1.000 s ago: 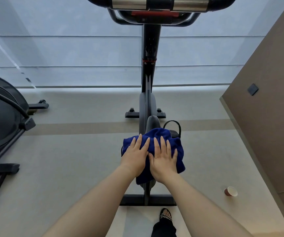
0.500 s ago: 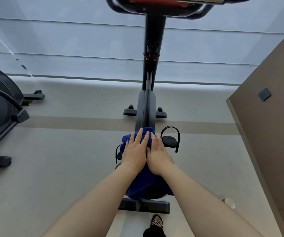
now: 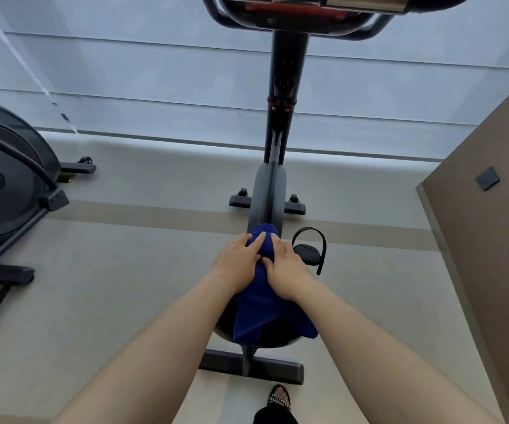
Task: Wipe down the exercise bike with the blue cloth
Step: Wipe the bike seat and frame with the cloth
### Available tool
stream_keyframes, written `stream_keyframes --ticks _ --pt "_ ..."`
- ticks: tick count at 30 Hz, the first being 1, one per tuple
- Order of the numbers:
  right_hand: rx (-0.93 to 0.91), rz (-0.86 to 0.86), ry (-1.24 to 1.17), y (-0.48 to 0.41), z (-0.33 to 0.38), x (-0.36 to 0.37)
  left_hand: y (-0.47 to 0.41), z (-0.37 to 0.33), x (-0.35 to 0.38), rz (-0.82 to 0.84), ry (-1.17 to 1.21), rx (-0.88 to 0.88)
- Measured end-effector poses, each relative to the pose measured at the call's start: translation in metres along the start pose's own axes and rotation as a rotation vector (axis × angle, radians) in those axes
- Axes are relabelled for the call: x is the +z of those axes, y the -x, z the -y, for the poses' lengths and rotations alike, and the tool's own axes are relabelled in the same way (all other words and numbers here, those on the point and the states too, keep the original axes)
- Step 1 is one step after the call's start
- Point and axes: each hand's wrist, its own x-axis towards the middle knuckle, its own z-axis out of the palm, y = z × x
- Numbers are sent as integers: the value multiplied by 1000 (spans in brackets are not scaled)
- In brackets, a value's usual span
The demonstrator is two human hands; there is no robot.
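dark blue fabric cloth (image 3: 256,310): draped on black-and-grey exercise bike (image 3: 268,191)
left hand (image 3: 235,266): curled round cloth
right hand (image 3: 288,272): curled round cloth

Gym room: exercise bike (image 3: 270,191) beside elliptical machine (image 3: 5,185).

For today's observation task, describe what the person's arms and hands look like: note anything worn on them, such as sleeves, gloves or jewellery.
The left forearm and right forearm are bare to the picture's lower edge; no sleeve shows. The left hand and right hand wear no gloves, and no watch, bracelet or ring is visible.
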Motion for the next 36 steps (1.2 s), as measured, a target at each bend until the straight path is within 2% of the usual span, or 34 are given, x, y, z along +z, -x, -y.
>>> stream_keyframes --ticks 6,13,20,26,36 --pt "29 -21 149 35 1 13 47 4 -7 23 -173 50" --pt "24 -79 194 79 14 41 101 2 1 -3 -306 82" --pt "65 -245 165 122 33 82 141 31 10 -68 -175 211" --pt "192 -420 192 141 54 120 161 51 9 -54 -172 316" --pt "219 -390 277 120 66 125 169 73 6 -19 -199 306"
